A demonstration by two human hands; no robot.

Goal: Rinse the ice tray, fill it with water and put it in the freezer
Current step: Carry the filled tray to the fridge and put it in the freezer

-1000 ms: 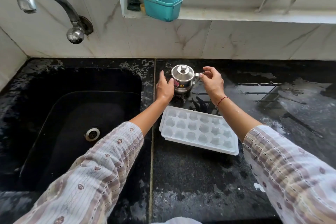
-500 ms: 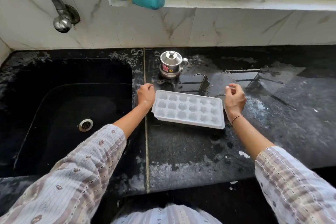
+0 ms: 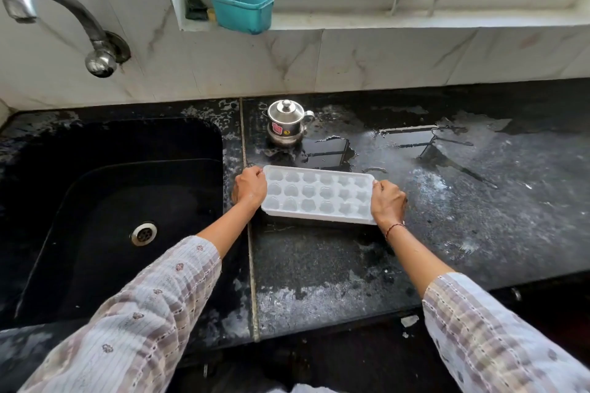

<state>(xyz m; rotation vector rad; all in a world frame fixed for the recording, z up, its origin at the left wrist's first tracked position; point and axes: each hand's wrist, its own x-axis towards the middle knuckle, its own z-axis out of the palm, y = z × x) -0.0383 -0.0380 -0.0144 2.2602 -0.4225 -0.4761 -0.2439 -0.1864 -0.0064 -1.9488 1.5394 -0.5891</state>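
A white ice tray point(image 3: 319, 193) with several heart-shaped wells holding water lies flat on the wet black counter point(image 3: 319, 265), just right of the sink. My left hand point(image 3: 250, 187) grips its left short end. Its right short end is held by my right hand point(image 3: 387, 202), which wears a red thread bracelet at the wrist. Both hands are closed around the tray's rims.
A small lidded steel pot point(image 3: 285, 122) stands behind the tray. The black sink point(image 3: 111, 201) with its drain point(image 3: 144, 233) is at the left, under a steel tap point(image 3: 57, 19). A teal tub point(image 3: 241, 8) sits on the window ledge. Puddles cover the counter's right part.
My hands left the steel pot, came back toward me and closed on the two ends of the ice tray. The tray now lies squarer to the counter's edge.
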